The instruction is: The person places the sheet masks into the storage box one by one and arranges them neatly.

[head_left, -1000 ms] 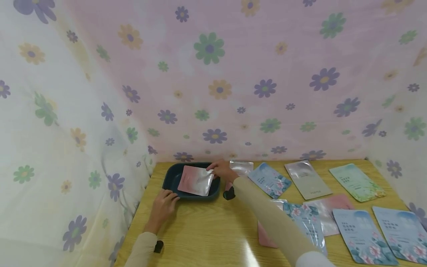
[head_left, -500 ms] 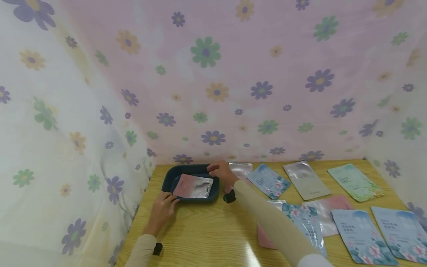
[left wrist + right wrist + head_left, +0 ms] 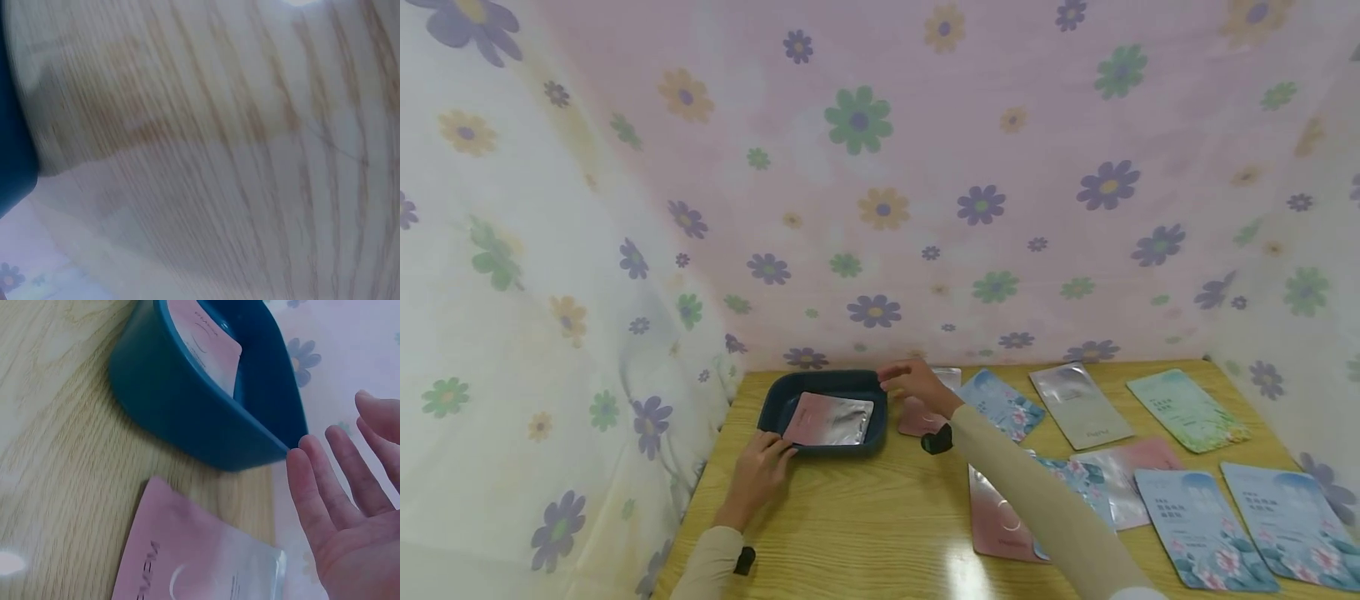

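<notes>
A dark teal plastic basin [image 3: 878,433] stands at the back left of the table. Inside it lies a pink and silver foil sheet mask packet [image 3: 829,419]. My left hand [image 3: 758,468] grips the basin's near left rim with bent fingers; in the left wrist view only an edge of the basin [image 3: 14,125] shows, without the hand. Beside the far right corner of the basin is my right hand [image 3: 917,383], its fingers extended and holding nothing. Below it another pink and silver packet [image 3: 200,550] lies flat on the table, partly covered by the hand in the head view.
Several flat packets cover the right side of the wood-grain table [image 3: 857,525]: blue floral ones [image 3: 1206,525], a silver-beige one [image 3: 1082,407], a green one [image 3: 1183,408] and pink-silver ones [image 3: 1000,517], some overlapping. Flowered cloth [image 3: 880,167] hangs behind and at both sides.
My right hand has let go of the pink and silver packet, which dropped flat into the basin. That hand then moved right, off the basin's corner. My left hand stays at the rim.
</notes>
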The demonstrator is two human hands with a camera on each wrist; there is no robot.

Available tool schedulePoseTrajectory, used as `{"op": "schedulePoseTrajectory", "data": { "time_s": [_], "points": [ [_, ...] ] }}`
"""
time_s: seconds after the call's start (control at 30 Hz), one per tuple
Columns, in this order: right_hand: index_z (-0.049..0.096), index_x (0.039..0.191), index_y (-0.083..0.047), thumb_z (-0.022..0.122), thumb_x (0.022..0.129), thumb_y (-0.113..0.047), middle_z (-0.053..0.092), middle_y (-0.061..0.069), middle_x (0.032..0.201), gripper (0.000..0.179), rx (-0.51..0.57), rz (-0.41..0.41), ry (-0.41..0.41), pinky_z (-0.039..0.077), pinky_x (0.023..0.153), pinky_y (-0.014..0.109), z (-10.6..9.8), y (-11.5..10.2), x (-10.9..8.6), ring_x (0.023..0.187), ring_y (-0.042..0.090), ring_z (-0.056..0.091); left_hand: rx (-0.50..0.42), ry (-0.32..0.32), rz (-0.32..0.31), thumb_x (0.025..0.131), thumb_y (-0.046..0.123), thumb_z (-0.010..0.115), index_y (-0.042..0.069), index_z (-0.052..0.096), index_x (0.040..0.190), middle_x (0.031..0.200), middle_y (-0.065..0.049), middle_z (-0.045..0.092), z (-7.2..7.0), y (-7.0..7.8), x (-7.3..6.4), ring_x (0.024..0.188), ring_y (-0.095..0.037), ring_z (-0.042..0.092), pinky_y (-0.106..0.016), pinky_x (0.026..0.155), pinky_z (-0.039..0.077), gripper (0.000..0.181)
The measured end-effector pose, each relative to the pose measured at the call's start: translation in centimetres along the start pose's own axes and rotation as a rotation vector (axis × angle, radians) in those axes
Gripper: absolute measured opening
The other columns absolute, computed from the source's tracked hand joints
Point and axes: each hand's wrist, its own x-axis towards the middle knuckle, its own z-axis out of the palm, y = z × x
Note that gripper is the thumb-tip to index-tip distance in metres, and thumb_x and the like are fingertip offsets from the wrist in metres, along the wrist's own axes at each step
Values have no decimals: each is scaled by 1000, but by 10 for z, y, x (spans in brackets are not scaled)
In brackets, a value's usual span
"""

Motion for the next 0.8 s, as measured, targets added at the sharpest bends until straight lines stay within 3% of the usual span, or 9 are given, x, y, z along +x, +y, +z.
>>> {"op": "schedulePoseTrajectory", "data": {
  "time_s": [0.23, 0.5, 0.8],
  "points": [
    [65, 115, 0, 64, 88, -5, 63, 18, 115, 28, -16, 3, -7, 49, 84, 54, -24, 3, -18, 99, 28, 63, 42, -4, 52, 69, 7, 80, 2, 70, 83, 79, -9, 58, -1, -4, -3, 69, -24, 53, -41, 64, 48, 19],
    [61, 121, -1, 61, 92, -8, 57, 24, 123, 31, 2, -14, -23, 45, 87, 58, -54, -2, -52, 107, 36, 58, 75, 22, 88, 70, 12, 79, 3, 69, 85, 81, -12, 57, -1, -9, -1, 69, -27, 54, -41, 59, 48, 20],
    [61, 117, 4, 61, 92, -7, 61, 22, 116, 27, -33, -14, 2, 47, 83, 57, -70, -1, -79, 95, 34, 63, 51, 28, 68, 70, 11, 78, 2, 68, 85, 79, -12, 54, 2, -8, -4, 66, -28, 51, -43, 57, 46, 20]
  ]
}}
